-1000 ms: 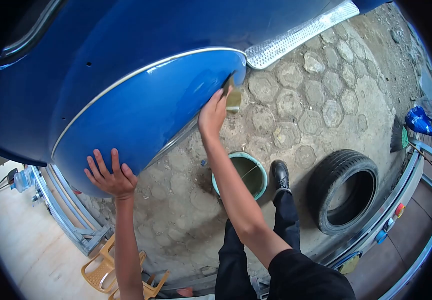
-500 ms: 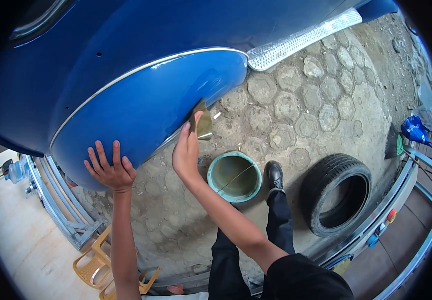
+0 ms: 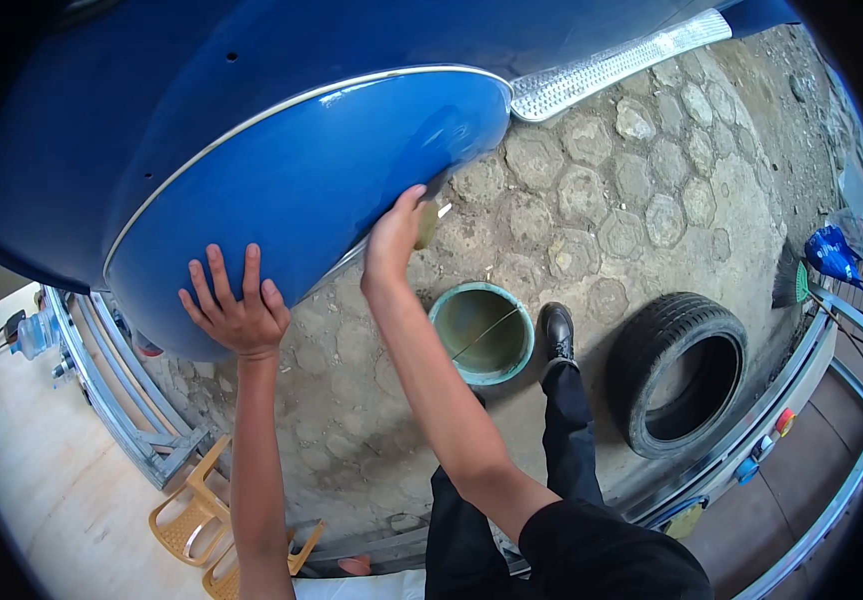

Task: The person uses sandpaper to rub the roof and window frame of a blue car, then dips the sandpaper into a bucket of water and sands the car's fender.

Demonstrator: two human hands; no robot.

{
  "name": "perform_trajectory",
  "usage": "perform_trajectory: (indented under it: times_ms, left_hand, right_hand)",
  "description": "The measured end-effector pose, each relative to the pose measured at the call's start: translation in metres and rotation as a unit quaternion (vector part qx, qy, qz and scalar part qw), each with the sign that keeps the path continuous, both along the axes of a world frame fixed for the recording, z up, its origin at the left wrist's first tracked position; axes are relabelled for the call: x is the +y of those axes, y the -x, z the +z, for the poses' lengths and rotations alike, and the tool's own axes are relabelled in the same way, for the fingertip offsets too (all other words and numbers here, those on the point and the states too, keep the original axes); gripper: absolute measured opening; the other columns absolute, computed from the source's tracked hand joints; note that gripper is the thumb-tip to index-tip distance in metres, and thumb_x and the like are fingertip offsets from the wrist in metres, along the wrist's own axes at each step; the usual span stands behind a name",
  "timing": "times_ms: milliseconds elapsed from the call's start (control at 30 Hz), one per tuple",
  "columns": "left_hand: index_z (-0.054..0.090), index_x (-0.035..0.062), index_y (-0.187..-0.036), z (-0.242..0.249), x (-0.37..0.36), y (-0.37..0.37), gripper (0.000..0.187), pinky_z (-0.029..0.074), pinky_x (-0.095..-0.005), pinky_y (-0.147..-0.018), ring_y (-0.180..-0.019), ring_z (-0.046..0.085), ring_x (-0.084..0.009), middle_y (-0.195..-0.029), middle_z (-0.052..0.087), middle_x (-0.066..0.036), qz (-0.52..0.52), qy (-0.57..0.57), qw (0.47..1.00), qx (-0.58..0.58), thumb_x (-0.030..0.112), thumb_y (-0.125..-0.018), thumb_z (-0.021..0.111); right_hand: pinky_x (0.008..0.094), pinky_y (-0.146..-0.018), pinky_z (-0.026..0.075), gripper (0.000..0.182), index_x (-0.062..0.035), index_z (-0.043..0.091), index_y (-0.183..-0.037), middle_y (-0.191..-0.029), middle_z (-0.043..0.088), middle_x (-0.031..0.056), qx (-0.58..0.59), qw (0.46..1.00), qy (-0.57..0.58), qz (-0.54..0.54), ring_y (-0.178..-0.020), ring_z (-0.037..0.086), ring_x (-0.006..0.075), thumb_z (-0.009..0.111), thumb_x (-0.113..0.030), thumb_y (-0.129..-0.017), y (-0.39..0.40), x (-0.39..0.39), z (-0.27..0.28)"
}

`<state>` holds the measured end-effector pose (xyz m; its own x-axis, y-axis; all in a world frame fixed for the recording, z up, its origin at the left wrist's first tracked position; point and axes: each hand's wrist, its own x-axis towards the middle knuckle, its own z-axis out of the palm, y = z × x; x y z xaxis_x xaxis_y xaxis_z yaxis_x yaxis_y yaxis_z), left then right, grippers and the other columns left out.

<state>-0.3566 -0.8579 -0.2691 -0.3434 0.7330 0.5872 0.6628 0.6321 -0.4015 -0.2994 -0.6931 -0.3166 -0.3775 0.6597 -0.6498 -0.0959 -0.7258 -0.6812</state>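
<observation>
As I look over the person's shoulders, the dark blue car body (image 3: 342, 45) fills the top of my view, curving above a ground of six-sided pavers (image 3: 582, 195), dusty and worn. Bulging out from it, low over the pavers, is the fender (image 3: 292, 180), a brighter blue and glossy, edged along its upper seam by a pale bead. Most of it looks smooth; towards its narrower end there is a darker, wet-looking patch with streaky reflections. A silver, dimpled running board (image 3: 612, 68) joins it at that end.

On the ground to the right lies a black tyre (image 3: 642, 345), on its side. Near the person's shoe sits a greenish bucket (image 3: 530, 345), holding what looks like murky water, with a thin handle slanting across its mouth. Over on the left stands a clear bluish jug (image 3: 37, 335); I can't tell what it holds.

The left hand (image 3: 240, 312) is spread flat on the fender's lower left, palm down, gripping nothing. The right hand (image 3: 392, 240) is at the fender's bottom edge, fingers bent around an olive-brown sheet (image 3: 427, 225), only a corner of which shows beside the knuckles.
</observation>
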Motion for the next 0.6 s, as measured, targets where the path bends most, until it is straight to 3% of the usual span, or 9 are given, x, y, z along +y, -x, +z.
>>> perform_trajectory:
  times_ms: [33, 100, 133, 200, 267, 300, 367, 600]
  left_hand:
    - [0.057, 0.0275, -0.145, 0.000, -0.002, 0.000, 0.046, 0.023, -0.0525, -0.123, -0.145, 0.042, -0.0331, -0.157, 0.048, -0.008, 0.000, 0.001, 1.000, 0.001, 0.034, -0.104, 0.035]
    - [0.057, 0.0278, -0.145, -0.002, -0.001, 0.001, 0.047, 0.022, -0.0521, -0.123, -0.145, 0.042, -0.0326, -0.157, 0.048, -0.008, -0.002, -0.003, 1.000, 0.002, 0.034, -0.104, 0.035]
    - [0.058, 0.0280, -0.145, -0.002, 0.001, 0.003, 0.047, 0.022, -0.0519, -0.123, -0.145, 0.042, -0.0324, -0.157, 0.048, -0.008, 0.000, -0.005, 1.000, 0.002, 0.034, -0.104, 0.035]
    - [0.058, 0.0284, -0.145, -0.001, 0.000, 0.000, 0.047, 0.021, -0.0515, -0.124, -0.145, 0.042, -0.0320, -0.157, 0.048, -0.008, 0.006, -0.001, 1.000, -0.007, 0.034, -0.105, 0.035]
    - [0.058, 0.0285, -0.144, -0.002, 0.002, 0.000, 0.047, 0.021, -0.0511, -0.124, -0.145, 0.042, -0.0318, -0.157, 0.048, -0.007, 0.002, -0.006, 1.000, -0.005, 0.034, -0.105, 0.034]
    - [0.058, 0.0286, -0.144, -0.002, 0.000, 0.001, 0.046, 0.021, -0.0510, -0.124, -0.145, 0.042, -0.0316, -0.157, 0.048, -0.007, 0.002, -0.005, 1.000, -0.001, 0.035, -0.105, 0.034]
    - [0.059, 0.0288, -0.144, -0.001, -0.002, -0.002, 0.046, 0.021, -0.0508, -0.124, -0.145, 0.042, -0.0314, -0.157, 0.048, -0.006, 0.004, -0.003, 1.000, -0.002, 0.035, -0.105, 0.034]
    - [0.059, 0.0291, -0.143, -0.001, 0.001, 0.000, 0.046, 0.022, -0.0503, -0.123, -0.145, 0.043, -0.0309, -0.155, 0.050, -0.006, 0.008, -0.006, 1.000, 0.003, 0.035, -0.105, 0.035]
  right_hand:
    - [0.0390, -0.127, 0.011, 0.077, 0.0012, -0.006, -0.161, -0.170, 0.003, 0.0239, 0.032, 0.999, 0.034, -0.017, -0.157, 0.010, 0.0346, 0.018, -0.052, -0.111, -0.004, 0.007, -0.005]
    - [0.0402, -0.125, 0.017, 0.078, 0.0016, -0.002, -0.162, -0.168, 0.011, 0.0259, 0.034, 0.997, 0.040, 0.065, -0.155, 0.018, 0.0349, 0.017, -0.054, -0.110, -0.020, -0.013, 0.020]
    - [0.0406, -0.125, 0.020, 0.078, 0.0021, 0.000, -0.162, -0.167, 0.014, 0.0269, -0.008, 0.995, -0.037, 0.090, -0.154, 0.022, 0.0352, 0.017, -0.054, -0.110, -0.017, -0.046, 0.023]
    - [0.0411, -0.124, 0.023, 0.078, 0.0032, 0.005, -0.161, -0.165, 0.019, 0.0282, -0.048, 0.993, -0.065, 0.089, -0.151, 0.028, 0.0354, 0.016, -0.055, -0.110, -0.019, -0.060, 0.027]
    - [0.0411, -0.123, 0.025, 0.077, 0.0041, 0.009, -0.161, -0.164, 0.022, 0.0289, -0.025, 0.999, 0.022, 0.029, -0.150, 0.031, 0.0352, 0.017, -0.054, -0.110, -0.007, -0.031, 0.037]
    - [0.0415, -0.123, 0.024, 0.077, 0.0049, 0.013, -0.160, -0.163, 0.024, 0.0284, 0.041, 0.995, 0.091, -0.025, -0.150, 0.031, 0.0358, 0.017, -0.054, -0.110, -0.004, -0.009, 0.022]
    - [0.0420, -0.123, 0.022, 0.078, 0.0046, 0.010, -0.161, -0.165, 0.021, 0.0271, 0.134, 0.982, 0.131, -0.036, -0.151, 0.028, 0.0362, 0.018, -0.055, -0.110, -0.008, 0.006, 0.005]
    - [0.0407, -0.122, 0.025, 0.077, 0.0054, 0.018, -0.159, -0.161, 0.029, 0.0273, 0.035, 0.999, -0.005, -0.027, -0.150, 0.031, 0.0360, 0.018, -0.055, -0.110, -0.004, -0.034, 0.013]
